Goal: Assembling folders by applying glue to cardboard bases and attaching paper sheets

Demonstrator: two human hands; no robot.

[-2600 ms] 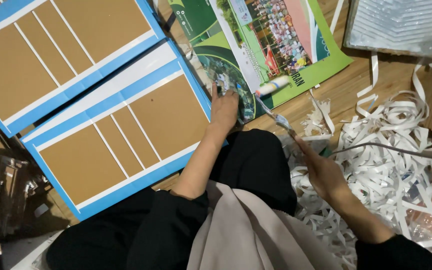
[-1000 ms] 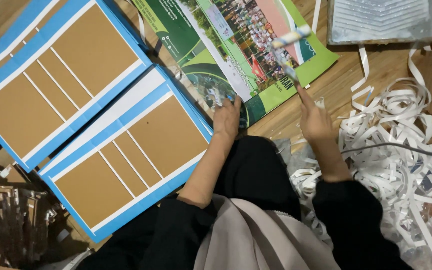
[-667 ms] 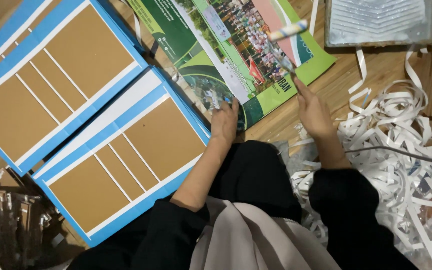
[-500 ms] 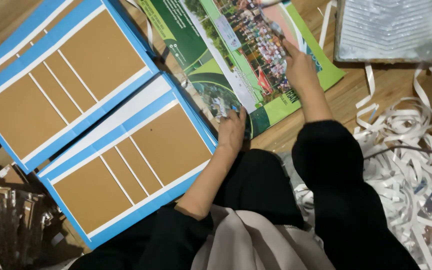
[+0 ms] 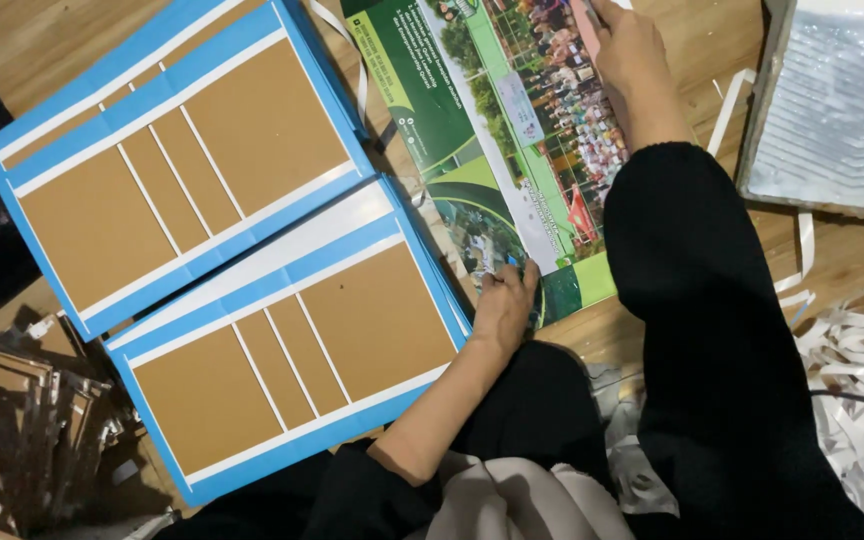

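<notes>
A large green printed sheet (image 5: 472, 150) with a group photo lies on the wooden floor. My left hand (image 5: 504, 305) rests on its near edge, fingertips pressing the paper down right beside a blue-bordered brown cardboard panel (image 5: 292, 345). My right hand (image 5: 634, 62) reaches across to the far part of the sheet, over the photo. Its fingers are curled around a thin white and pink pen-like tool that the hand mostly hides. My black sleeve (image 5: 712, 300) covers the sheet's right corner.
A second blue-bordered cardboard panel (image 5: 182, 150) lies at the far left. A clear plastic tray (image 5: 832, 110) sits at the top right. White paper strips (image 5: 862, 400) pile up on the right. Brown cardboard scraps (image 5: 22, 420) lie at the lower left.
My right hand has moved from the sheet's right edge up and across it to the far side, carrying the tool. My left hand has stayed on the near edge. The view has closed in.
</notes>
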